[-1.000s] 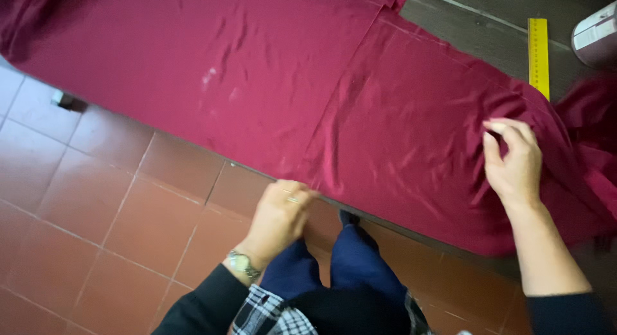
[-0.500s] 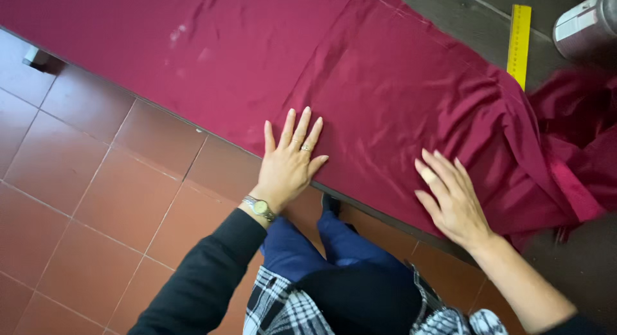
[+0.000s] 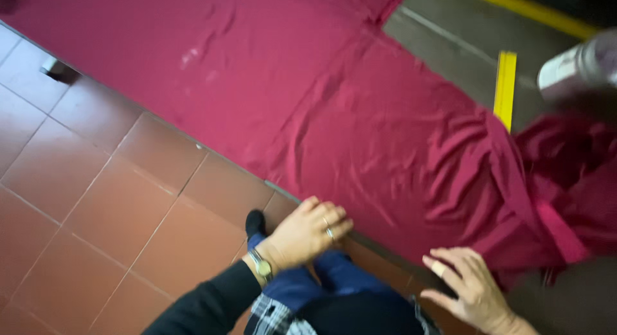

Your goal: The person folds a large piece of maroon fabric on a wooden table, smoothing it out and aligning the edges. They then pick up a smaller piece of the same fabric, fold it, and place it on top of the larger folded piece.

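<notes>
I see my left hand [image 3: 308, 231] loosely curled at table edge, right hand [image 3: 466, 285] spread beside creased crimson cloth [image 3: 360, 116], yellow ruler [image 3: 505, 87] behind.

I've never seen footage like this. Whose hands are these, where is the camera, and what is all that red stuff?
There is no machine here: a person wears a camera on the head, so the one picture looks straight down at their own two bare hands. The left hand, with a wristwatch and rings, rests at the near edge of a table, fingers curled at the cloth's edge. The right hand lies open, fingers spread, near the same edge. Whether either grips anything is not clear. Spread over the table is a long dark red cloth, flat on the left, bunched into folds on the right. Beyond it lie a yellow ruler and a blurred whitish rounded object. Below are the person's legs and a reddish-brown tiled floor.
</notes>
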